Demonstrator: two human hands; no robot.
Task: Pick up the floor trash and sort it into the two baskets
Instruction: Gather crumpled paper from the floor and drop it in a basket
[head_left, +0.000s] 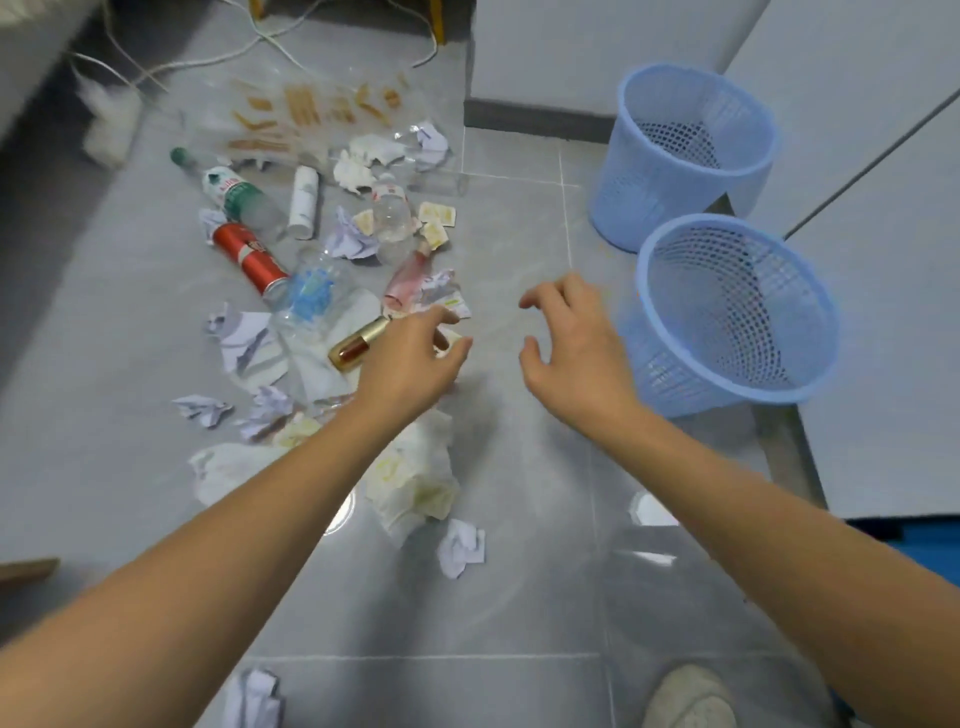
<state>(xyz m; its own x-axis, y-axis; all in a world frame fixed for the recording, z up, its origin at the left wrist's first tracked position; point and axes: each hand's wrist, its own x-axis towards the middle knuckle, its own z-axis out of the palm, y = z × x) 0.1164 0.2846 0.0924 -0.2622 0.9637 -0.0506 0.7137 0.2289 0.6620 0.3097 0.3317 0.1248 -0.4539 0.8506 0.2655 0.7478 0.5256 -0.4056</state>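
Both bare arms reach forward and down over the grey tiled floor (519, 597), because the trash lies low and spread out ahead of the person. The left hand (410, 358) hovers at the near edge of the litter, its grip loosely curled with thumb and fingers apart and, as far as I can tell, nothing in it; a small pale scrap shows just beyond its fingertips, but I cannot tell whether they touch it. The right hand (569, 343) hangs over bare tile, fingers spread and bent like a claw, holding nothing.

The trash sits mostly ahead and to the left of the left hand. A small gold and dark red cosmetic tube (358, 343) lies just beside that hand's knuckles. Farther off lie a red metal drink can (249, 257), a clear plastic bottle with a green label (228, 195), a white cylindrical tube (304, 202) and a pink crumpled wrapper (410, 278). Crumpled white paper balls are scattered throughout, one (460, 545) lying between the two forearms, and a wad of stained white tissue (415, 483) lies beside the left forearm.

The two light blue plastic mesh baskets stand upright to the right, against white cabinets: the nearer basket (737, 312) is just beside the right hand, the farther basket (685, 150) behind it. Both look empty, so the sorting seems barely started.
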